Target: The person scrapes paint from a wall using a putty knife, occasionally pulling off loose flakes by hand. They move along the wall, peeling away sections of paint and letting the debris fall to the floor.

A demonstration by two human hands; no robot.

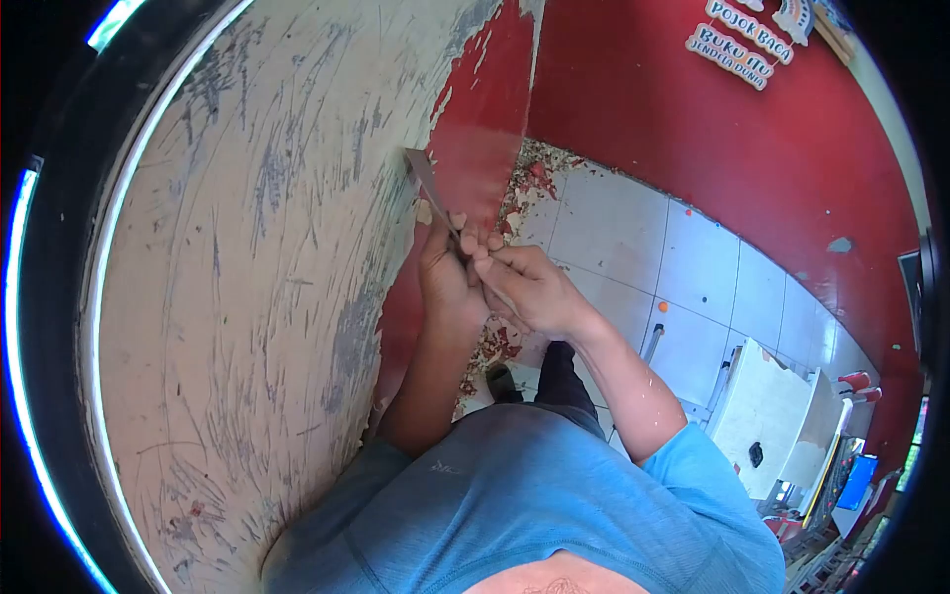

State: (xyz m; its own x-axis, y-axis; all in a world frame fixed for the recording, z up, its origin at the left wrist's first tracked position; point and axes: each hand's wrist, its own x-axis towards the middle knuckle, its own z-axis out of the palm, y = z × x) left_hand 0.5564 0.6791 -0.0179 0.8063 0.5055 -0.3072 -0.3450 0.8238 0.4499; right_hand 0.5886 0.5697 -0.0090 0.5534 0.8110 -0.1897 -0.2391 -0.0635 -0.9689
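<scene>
A scraper [426, 180] with a flat metal blade is held in front of me, its wide end against the wall at the border between the stripped surface and the red paint [482, 124]. My left hand [450, 277] is closed around the lower part of the scraper, close to the wall. From the right, my right hand [534, 285] closes on it too, fingers touching those of the left. The handle is mostly hidden by both hands. The pale, scratched wall [267, 247] has grey patches and a ragged paint edge.
Paint chips [534, 178] litter the tiled floor [609, 223] along the wall's foot. A red wall [633, 89] with lettered signs [737, 45] stands ahead. To the right are a white table [757, 421] and piled items, including a blue object [857, 482].
</scene>
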